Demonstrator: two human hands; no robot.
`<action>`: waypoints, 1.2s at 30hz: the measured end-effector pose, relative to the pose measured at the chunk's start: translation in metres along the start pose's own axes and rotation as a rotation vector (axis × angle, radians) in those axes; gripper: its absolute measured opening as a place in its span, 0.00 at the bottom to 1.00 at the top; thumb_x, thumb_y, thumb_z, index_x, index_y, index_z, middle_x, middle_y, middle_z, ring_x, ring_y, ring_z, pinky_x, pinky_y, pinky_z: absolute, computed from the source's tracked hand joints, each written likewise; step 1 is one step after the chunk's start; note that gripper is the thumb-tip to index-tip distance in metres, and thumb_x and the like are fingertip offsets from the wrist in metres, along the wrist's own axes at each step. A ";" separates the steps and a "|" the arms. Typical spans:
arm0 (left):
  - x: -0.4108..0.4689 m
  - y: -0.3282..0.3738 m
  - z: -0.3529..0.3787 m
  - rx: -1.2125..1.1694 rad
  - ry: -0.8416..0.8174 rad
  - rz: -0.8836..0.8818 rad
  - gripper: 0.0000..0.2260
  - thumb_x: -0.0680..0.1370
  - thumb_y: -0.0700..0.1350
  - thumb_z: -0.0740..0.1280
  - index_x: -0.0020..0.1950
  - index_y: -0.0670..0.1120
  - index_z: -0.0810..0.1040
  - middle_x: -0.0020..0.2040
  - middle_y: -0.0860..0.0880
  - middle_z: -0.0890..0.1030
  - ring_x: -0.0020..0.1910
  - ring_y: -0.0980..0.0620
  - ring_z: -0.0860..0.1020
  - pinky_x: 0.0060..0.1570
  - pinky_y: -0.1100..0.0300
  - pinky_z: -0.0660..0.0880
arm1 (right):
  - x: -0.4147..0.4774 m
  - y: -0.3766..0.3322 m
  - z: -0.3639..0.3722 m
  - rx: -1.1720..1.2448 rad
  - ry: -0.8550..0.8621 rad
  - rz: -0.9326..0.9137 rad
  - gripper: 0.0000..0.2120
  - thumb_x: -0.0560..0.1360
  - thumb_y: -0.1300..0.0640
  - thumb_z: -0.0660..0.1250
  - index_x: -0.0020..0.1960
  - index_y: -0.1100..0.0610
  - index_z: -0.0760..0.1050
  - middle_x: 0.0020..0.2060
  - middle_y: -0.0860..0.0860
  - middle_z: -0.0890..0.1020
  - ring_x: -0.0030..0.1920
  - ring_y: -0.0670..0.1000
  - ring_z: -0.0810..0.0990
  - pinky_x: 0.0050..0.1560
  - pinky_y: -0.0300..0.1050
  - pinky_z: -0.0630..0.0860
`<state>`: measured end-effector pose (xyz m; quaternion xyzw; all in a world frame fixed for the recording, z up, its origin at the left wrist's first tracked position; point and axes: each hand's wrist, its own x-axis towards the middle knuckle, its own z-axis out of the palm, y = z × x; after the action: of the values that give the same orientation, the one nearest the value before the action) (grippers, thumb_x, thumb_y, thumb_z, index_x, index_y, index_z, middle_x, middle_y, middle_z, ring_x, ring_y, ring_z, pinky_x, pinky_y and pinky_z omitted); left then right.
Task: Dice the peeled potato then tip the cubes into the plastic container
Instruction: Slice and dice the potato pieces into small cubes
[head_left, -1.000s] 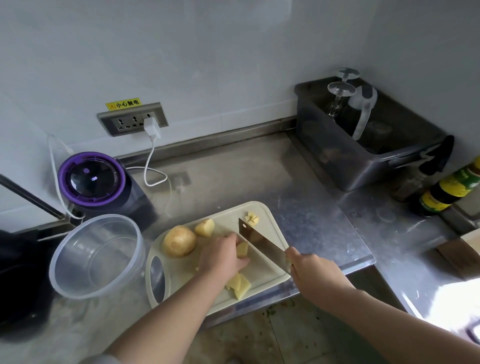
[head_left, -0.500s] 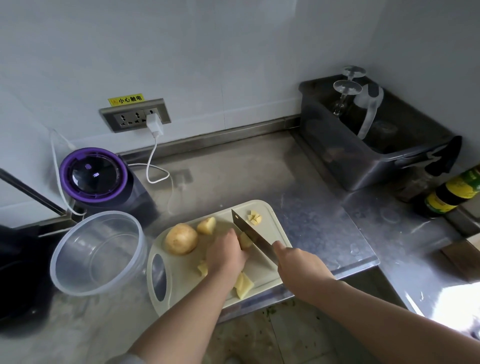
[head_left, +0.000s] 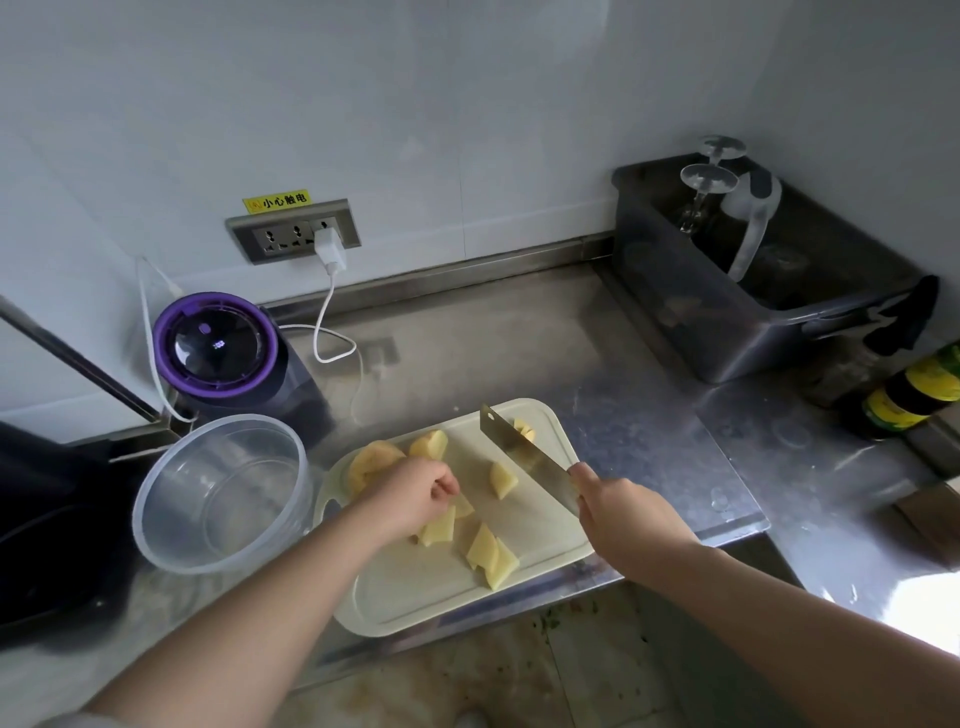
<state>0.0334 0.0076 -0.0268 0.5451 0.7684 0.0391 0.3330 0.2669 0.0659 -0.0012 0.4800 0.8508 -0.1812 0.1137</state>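
Observation:
A pale cutting board (head_left: 415, 587) lies at the steel counter's front edge. On it are a large peeled potato piece (head_left: 369, 462), a smaller chunk (head_left: 428, 444), a loose chunk (head_left: 503, 479), wedges (head_left: 491, 556) and small cubes (head_left: 523, 430) behind the blade. My left hand (head_left: 410, 499) has curled fingers on a potato wedge (head_left: 439, 525). My right hand (head_left: 623, 519) grips the handle of a cleaver (head_left: 524, 457), whose blade slants up and to the left above the board. The clear plastic container (head_left: 218, 499) stands left of the board with nothing in it.
A purple-lidded appliance (head_left: 215, 340) stands behind the container, with a white charger and cable (head_left: 330, 249) on the wall socket. A dark tub (head_left: 753, 322) holding upturned glasses sits at the back right. A dark bottle (head_left: 909, 389) stands at the far right.
My left hand has moved left from the piece beside the blade to a wedge nearer the board's middle. The cleaver has lifted and one cut chunk lies free next to it.

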 end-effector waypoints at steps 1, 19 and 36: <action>-0.003 -0.002 0.001 0.049 -0.006 0.010 0.09 0.77 0.42 0.67 0.58 0.49 0.78 0.53 0.52 0.81 0.51 0.54 0.79 0.50 0.62 0.76 | -0.001 0.001 -0.001 0.000 0.000 -0.003 0.15 0.83 0.60 0.54 0.69 0.53 0.61 0.41 0.48 0.73 0.30 0.44 0.71 0.26 0.34 0.63; -0.009 -0.024 0.013 -0.278 0.224 -0.076 0.04 0.77 0.46 0.68 0.49 0.47 0.77 0.44 0.52 0.80 0.43 0.54 0.78 0.37 0.64 0.69 | -0.011 0.007 0.000 0.059 0.003 0.019 0.15 0.84 0.56 0.55 0.70 0.52 0.61 0.52 0.51 0.80 0.34 0.44 0.74 0.35 0.34 0.72; 0.009 -0.007 0.018 0.084 0.389 0.236 0.05 0.79 0.44 0.66 0.52 0.47 0.80 0.52 0.54 0.80 0.50 0.54 0.78 0.47 0.63 0.73 | -0.012 0.009 -0.001 0.080 -0.003 0.025 0.16 0.84 0.55 0.54 0.71 0.51 0.60 0.49 0.50 0.78 0.36 0.45 0.76 0.36 0.33 0.73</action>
<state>0.0359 0.0067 -0.0479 0.6269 0.7499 0.1501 0.1488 0.2813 0.0612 0.0022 0.4944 0.8366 -0.2146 0.0979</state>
